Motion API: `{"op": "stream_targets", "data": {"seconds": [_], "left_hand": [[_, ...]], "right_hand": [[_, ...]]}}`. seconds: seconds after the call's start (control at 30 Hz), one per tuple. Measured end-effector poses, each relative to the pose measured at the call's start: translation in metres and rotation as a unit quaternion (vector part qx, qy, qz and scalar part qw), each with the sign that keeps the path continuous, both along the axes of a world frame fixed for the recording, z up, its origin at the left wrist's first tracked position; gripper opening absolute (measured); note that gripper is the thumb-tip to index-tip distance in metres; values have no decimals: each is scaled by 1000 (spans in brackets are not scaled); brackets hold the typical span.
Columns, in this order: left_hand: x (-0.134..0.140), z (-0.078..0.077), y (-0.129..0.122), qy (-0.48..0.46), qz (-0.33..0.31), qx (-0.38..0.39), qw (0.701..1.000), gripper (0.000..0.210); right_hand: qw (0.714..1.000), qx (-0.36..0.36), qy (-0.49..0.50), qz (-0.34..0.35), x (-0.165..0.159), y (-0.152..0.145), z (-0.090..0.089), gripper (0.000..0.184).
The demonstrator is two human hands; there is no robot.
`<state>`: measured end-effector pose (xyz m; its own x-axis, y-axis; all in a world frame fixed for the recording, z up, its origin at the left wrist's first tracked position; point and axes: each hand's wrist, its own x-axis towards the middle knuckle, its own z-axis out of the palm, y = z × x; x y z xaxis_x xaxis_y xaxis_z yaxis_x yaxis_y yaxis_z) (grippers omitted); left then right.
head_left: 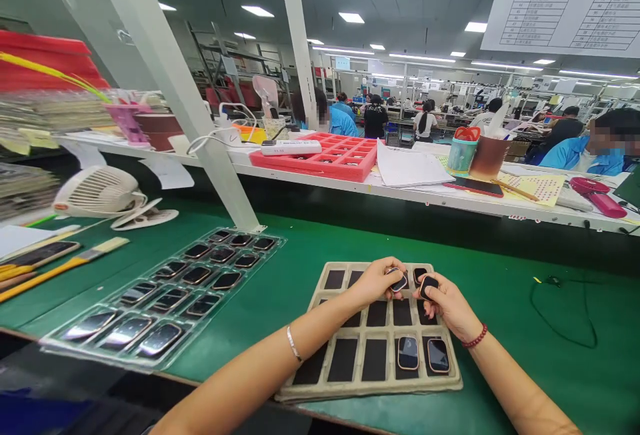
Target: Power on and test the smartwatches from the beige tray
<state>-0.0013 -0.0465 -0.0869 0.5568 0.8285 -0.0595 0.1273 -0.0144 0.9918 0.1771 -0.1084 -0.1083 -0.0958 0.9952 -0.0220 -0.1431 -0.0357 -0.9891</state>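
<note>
My left hand [379,282] pinches a smartwatch case [397,280] between thumb and fingers above the back right of a beige tray [393,330]. Just beside it, my right hand [447,302] grips another dark-faced smartwatch case [429,286] with a gold-coloured rim. Black pads line the tray's compartments. Two smartwatch cases, one [408,353] and another [439,355], lie face up in the front right compartments. One more case [420,276] shows in the back right corner, partly hidden by my right hand.
To the left lies a clear plastic tray [187,312] with several smartwatch cases. A white fan [100,192], a brush [100,250] and a phone [47,255] lie farther left. A shelf [320,178] with a red foam tray [345,172] crosses behind; a thin cable [563,340] lies right. Co-workers sit beyond.
</note>
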Motion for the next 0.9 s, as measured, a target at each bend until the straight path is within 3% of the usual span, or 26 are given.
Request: {"op": "stream_targets", "data": {"seconds": [0.13, 0.37, 0.53, 0.67, 0.9], "left_hand": [[-8, -1, 8, -37, -6, -103, 994, 33], [-4, 7, -14, -80, -31, -127, 988, 41], [-10, 11, -13, -127, -85, -143, 978, 51], [-14, 13, -8, -137, -125, -167, 968, 56], [-12, 8, -7, -125, -81, -166, 975, 53]], "right_hand": [[999, -20, 28, 5, -3, 5, -6, 44], [997, -25, -68, 27, 7, -4, -13, 46], [994, -59, 76, 50, 17, -4, -2, 48], [990, -41, 121, 53, 11, -1, 6, 41], [988, -41, 148, 28, 2, -2, 1, 39]]}}
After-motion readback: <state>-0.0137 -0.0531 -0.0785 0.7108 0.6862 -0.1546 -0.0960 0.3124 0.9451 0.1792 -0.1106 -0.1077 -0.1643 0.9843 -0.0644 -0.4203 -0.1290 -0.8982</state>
